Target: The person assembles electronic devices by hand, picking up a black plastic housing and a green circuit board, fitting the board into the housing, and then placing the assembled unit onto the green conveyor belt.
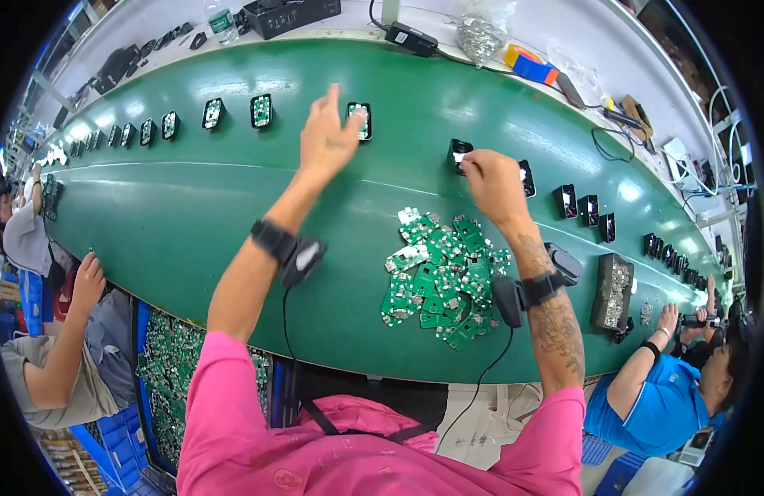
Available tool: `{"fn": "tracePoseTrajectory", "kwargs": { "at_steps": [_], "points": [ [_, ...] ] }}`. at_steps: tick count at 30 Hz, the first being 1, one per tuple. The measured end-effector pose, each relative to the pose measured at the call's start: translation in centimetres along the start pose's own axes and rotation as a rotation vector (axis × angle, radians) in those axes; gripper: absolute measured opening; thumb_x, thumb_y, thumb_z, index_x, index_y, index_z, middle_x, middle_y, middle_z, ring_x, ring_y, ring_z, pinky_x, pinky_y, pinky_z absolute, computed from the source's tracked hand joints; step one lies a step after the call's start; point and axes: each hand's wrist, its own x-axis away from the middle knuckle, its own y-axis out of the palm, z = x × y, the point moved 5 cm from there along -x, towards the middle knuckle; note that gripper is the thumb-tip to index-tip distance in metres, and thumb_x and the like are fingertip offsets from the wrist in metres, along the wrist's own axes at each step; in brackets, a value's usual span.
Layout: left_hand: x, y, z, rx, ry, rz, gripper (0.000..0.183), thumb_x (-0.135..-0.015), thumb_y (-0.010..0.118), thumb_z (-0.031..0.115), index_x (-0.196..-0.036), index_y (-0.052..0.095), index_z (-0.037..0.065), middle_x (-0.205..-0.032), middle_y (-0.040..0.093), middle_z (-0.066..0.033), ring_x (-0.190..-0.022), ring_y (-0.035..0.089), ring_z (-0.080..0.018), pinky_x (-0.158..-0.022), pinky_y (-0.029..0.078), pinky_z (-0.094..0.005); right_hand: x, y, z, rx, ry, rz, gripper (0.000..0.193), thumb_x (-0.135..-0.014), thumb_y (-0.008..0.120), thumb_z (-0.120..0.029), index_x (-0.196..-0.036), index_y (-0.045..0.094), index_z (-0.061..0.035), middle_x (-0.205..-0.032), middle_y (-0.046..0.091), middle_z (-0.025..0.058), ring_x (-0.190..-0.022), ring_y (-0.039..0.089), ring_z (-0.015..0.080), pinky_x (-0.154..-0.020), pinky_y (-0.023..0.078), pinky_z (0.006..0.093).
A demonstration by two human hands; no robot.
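My left hand [327,142] reaches over the far side of the green bench, fingers stretched out. Its thumb lies over the edge of a black plastic case [367,134] with a green circuit board in it; I cannot tell whether it presses on it. My right hand [495,187] is closed in a pinch at the near right edge of another black case [458,148], which shows a white patch inside. Just beyond that hand, partly hidden, stands a third black case [527,178]. A loose pile of green circuit boards [442,277] lies between my forearms.
Board-filled cases [261,111] line the left; black cases [565,201] line the right. A grey box of small metal parts [613,291] is near a person in blue [651,405]. Another person's arm [68,322] rests at left. A blue crate of boards [179,372] stands below.
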Motion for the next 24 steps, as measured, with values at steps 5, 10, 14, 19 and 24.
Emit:
{"fn": "tracePoseTrajectory", "kwargs": {
  "at_steps": [5,10,14,19,24],
  "points": [
    [10.1,-3.9,9.7,0.737,-0.072,-0.747,0.099,-0.077,0.081,0.03,-0.154,0.024,0.005,-0.141,0.044,-0.0294,-0.109,0.064,-0.0338,-0.093,0.051,-0.0409,2.8,-5.2,-6.2,-0.544,0.238,-0.161,0.011,-0.088,0.065,-0.007,-0.091,0.071,0.0022,-0.077,0.068,0.0122,-0.067,0.066,0.0153,-0.061,0.051,0.03],
    [18.8,-6.8,11.5,1.403,-0.572,-1.102,0.061,-0.083,0.073,0.003,-0.137,0.047,-0.002,-0.125,0.056,-0.014,-0.093,0.064,-0.0151,-0.081,0.055,-0.0289,9.3,-7.7,-13.9,-0.694,0.002,-0.323,0.007,-0.083,0.071,-0.005,-0.089,0.071,-0.0011,-0.079,0.07,0.0105,-0.071,0.068,0.0236,-0.065,0.053,0.0316],
    [25.4,-10.5,11.4,1.353,-0.636,-0.898,0.049,-0.085,0.065,-0.005,-0.132,0.052,-0.002,-0.126,0.055,-0.0097,-0.11,0.058,-0.0157,-0.09,0.055,-0.0315,14.8,-7.8,-16.2,-0.74,0.116,-0.227,0.008,-0.083,0.071,-0.004,-0.091,0.072,-0.0006,-0.077,0.07,0.0115,-0.069,0.068,0.0224,-0.062,0.052,0.0309],
    [28.6,-12.7,10.0,1.151,-0.473,-0.701,0.051,-0.083,0.064,-0.006,-0.132,0.051,-0.003,-0.134,0.048,-0.0114,-0.121,0.052,-0.0192,-0.097,0.054,-0.0348,19.0,-4.0,-15.2,-0.848,0.5,-0.253,0.013,-0.087,0.071,-0.01,-0.092,0.071,0.0027,-0.07,0.066,0.0133,-0.06,0.065,0.0234,-0.056,0.049,0.0304],
    [30.1,-13.5,8.0,1.393,-0.789,-0.572,0.052,-0.085,0.059,0.001,-0.135,0.049,-0.005,-0.139,0.047,-0.0171,-0.117,0.059,-0.0267,-0.094,0.055,-0.0368,15.7,-0.8,-15.7,-0.057,0.446,-0.167,0.027,-0.089,0.069,-0.026,-0.08,0.067,-0.0008,-0.068,0.066,0.0163,-0.061,0.065,0.0325,-0.057,0.051,0.0407]
  ]
}}
